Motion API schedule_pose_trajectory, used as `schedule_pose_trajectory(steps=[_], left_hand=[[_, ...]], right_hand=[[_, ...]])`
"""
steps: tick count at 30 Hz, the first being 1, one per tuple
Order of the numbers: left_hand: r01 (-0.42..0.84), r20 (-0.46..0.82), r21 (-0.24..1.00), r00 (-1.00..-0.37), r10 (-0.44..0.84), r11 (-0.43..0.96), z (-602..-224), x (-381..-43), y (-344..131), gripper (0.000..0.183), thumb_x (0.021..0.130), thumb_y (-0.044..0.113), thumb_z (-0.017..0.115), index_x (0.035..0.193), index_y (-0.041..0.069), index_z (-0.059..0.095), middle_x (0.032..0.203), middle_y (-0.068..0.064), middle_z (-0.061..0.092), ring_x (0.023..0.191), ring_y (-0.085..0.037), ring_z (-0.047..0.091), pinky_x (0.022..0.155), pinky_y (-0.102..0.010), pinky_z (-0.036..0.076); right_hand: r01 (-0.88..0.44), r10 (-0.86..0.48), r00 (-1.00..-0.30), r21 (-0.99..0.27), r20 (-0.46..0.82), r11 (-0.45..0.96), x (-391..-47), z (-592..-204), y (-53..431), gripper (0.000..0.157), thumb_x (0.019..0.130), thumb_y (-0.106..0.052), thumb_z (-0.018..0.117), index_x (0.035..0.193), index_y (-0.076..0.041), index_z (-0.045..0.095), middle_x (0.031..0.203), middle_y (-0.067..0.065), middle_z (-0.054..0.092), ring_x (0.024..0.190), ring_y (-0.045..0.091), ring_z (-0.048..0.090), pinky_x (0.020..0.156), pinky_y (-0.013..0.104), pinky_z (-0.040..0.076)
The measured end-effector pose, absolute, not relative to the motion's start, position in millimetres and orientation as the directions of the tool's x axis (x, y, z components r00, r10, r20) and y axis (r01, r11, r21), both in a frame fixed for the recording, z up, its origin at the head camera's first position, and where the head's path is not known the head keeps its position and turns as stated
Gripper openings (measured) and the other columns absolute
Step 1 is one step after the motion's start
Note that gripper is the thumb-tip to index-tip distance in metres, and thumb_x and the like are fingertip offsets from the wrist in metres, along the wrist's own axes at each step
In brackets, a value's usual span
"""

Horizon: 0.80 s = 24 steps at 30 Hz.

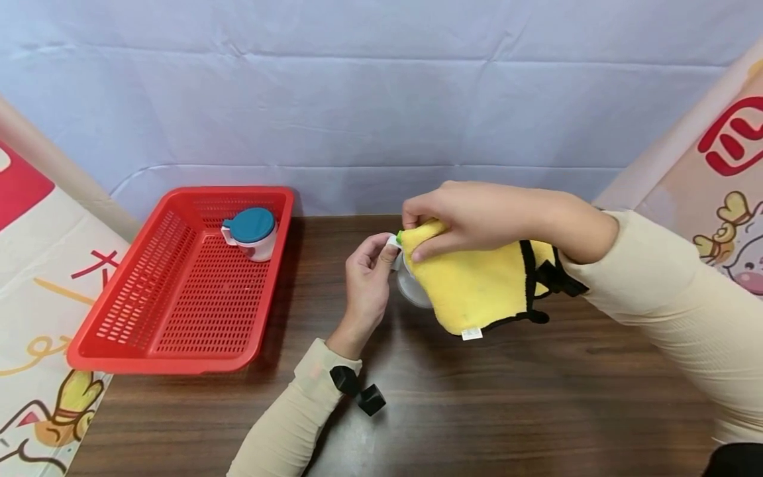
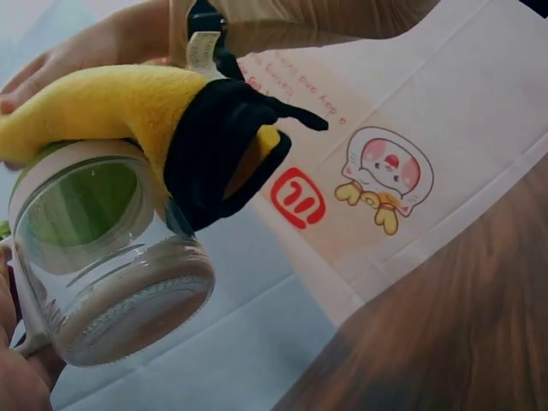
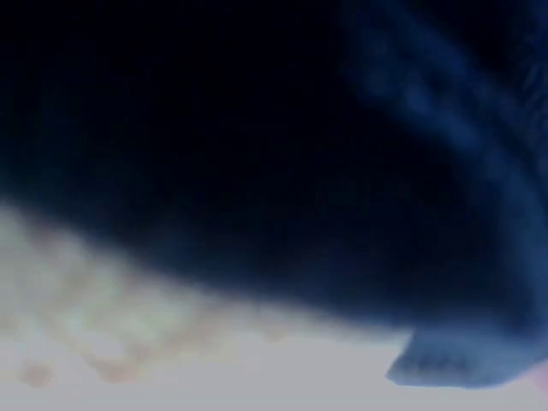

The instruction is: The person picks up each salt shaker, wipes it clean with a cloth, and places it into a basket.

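My left hand [image 1: 366, 278] grips the white handle of a clear glass jar [image 2: 120, 265] with a green lid [image 2: 98, 201]. In the head view the yellow cloth hides most of the jar, and only its clear lower side shows. My right hand [image 1: 471, 215] pinches the yellow cloth [image 1: 483, 285], edged in black, and presses it over the jar's top. The cloth's black-trimmed end hangs down past the jar's side in the left wrist view. Dark, blurred fabric [image 3: 257, 154] fills most of the right wrist view.
A red plastic basket [image 1: 256, 331] stands on the left of the brown wooden table [image 1: 477, 411]. Inside it, near the back right corner, sits a cup with a blue lid [image 1: 253, 225]. A pale cloth backdrop [image 1: 357, 119] rises behind the table.
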State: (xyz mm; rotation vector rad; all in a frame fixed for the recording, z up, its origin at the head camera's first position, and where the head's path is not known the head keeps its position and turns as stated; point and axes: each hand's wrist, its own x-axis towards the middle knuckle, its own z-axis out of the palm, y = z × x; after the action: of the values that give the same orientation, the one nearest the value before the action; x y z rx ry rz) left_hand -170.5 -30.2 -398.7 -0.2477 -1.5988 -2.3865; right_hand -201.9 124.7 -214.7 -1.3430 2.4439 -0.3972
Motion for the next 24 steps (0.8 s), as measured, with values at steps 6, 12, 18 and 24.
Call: schedule_pose_trajectory(steps=[6, 12, 18, 24], left_hand=[[0.309, 0.291, 0.878, -0.951, -0.106, -0.366, -400.5, -168.0, -30.3, 0.019, 0.100, -0.003, 0.060, 0.110, -0.019, 0.061, 0.095, 0.004, 0.067, 0.088, -0.009, 0.062, 0.081, -0.025, 0.052], [0.322, 0.308, 0.856, -0.946, -0.100, -0.404, -402.2, -166.7, -32.2, 0.030, 0.099, 0.007, 0.062, 0.111, -0.020, 0.059, 0.094, 0.004, 0.066, 0.087, -0.008, 0.061, 0.077, -0.022, 0.050], [0.322, 0.312, 0.839, -0.945, -0.097, -0.439, -403.6, -167.8, -31.4, 0.047, 0.095, 0.021, 0.065, 0.112, -0.022, 0.056, 0.094, 0.004, 0.067, 0.086, -0.007, 0.060, 0.075, -0.021, 0.051], [0.319, 0.306, 0.837, -0.946, -0.102, -0.446, -405.3, -167.1, -31.5, 0.059, 0.090, 0.031, 0.067, 0.112, -0.022, 0.056, 0.094, 0.004, 0.067, 0.085, -0.009, 0.060, 0.074, -0.021, 0.051]], right_hand=[[-0.751, -0.836, -0.532, -0.378, -0.138, 0.541, -208.9, -230.8, 122.6, 0.022, 0.094, -0.035, 0.075, 0.093, -0.018, 0.060, 0.072, -0.009, 0.053, 0.062, 0.008, 0.045, 0.059, 0.028, 0.040], [-0.774, -0.855, -0.512, -0.390, -0.078, 0.499, -211.6, -236.7, 123.4, 0.023, 0.091, -0.035, 0.078, 0.093, -0.021, 0.059, 0.070, -0.011, 0.051, 0.062, 0.008, 0.046, 0.060, 0.028, 0.041], [-0.775, -0.863, -0.502, -0.409, -0.064, 0.481, -212.1, -236.0, 123.8, 0.023, 0.091, -0.033, 0.078, 0.094, -0.023, 0.058, 0.072, -0.013, 0.052, 0.063, 0.009, 0.049, 0.060, 0.028, 0.041], [-0.759, -0.855, -0.512, -0.425, -0.077, 0.493, -214.5, -236.2, 126.3, 0.021, 0.093, -0.030, 0.077, 0.094, -0.021, 0.058, 0.073, -0.011, 0.053, 0.065, 0.009, 0.050, 0.063, 0.028, 0.043]])
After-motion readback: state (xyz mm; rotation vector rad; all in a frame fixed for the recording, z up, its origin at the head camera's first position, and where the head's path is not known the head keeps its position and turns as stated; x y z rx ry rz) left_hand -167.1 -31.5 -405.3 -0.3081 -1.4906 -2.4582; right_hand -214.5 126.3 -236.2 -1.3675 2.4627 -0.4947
